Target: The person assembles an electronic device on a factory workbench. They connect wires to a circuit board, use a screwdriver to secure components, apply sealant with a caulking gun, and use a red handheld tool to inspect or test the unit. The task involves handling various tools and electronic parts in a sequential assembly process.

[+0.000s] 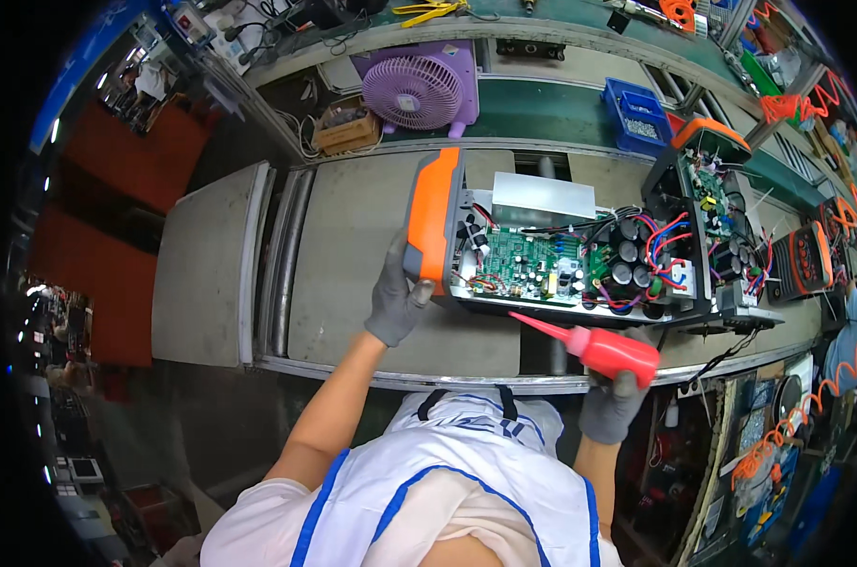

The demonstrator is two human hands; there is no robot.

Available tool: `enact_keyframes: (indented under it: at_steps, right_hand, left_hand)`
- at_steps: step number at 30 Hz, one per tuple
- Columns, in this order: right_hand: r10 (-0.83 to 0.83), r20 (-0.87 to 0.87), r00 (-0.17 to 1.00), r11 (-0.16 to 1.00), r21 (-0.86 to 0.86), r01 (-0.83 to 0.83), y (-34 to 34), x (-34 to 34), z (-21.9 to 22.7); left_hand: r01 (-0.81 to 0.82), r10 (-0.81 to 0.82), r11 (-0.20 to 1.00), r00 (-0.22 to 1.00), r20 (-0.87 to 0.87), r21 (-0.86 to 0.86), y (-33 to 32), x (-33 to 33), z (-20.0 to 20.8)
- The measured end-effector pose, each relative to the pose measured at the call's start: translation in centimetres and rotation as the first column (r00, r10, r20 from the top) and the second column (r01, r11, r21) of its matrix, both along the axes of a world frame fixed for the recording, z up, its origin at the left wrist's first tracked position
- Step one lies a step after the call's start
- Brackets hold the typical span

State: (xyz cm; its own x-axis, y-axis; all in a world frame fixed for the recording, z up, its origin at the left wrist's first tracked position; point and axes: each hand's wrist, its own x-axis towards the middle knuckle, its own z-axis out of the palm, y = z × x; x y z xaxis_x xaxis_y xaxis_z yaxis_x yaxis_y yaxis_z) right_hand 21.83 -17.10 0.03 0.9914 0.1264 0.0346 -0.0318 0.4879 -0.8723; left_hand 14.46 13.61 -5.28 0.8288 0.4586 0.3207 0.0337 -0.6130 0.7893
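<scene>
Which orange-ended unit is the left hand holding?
The leftmost unit: the left hand holds its orange end cover. The other units sit farther right.

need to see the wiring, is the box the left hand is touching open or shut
Open: in the box, the green circuit board, black cylinders and coloured wires show uncovered from above.

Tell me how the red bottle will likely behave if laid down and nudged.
The red bottle would probably roll, since its body looks rounded. It is likely light, as the right hand alone holds it. Its long, thin nozzle might bend or catch.
</scene>
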Motion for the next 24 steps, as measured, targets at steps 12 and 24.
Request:
enact_keyframes:
  at_steps: [12, 24]
  right_hand:
    - [0.266, 0.714, 0.648, 0.821, -0.52, 0.236, 7.0, 0.4, -1.0]
    - [0.282, 0.632, 0.722, 0.881, -0.469, 0.066, 12.4, 6.5, -4.2]
  left_hand:
    - [-0.043, 0.044, 0.998, 0.999, -0.016, 0.044, -0.9, 1.1, 2.2]
    - [-0.208, 0.229, 0.965, 0.965, -0.129, 0.158, -1.3, 2.0, 1.2]
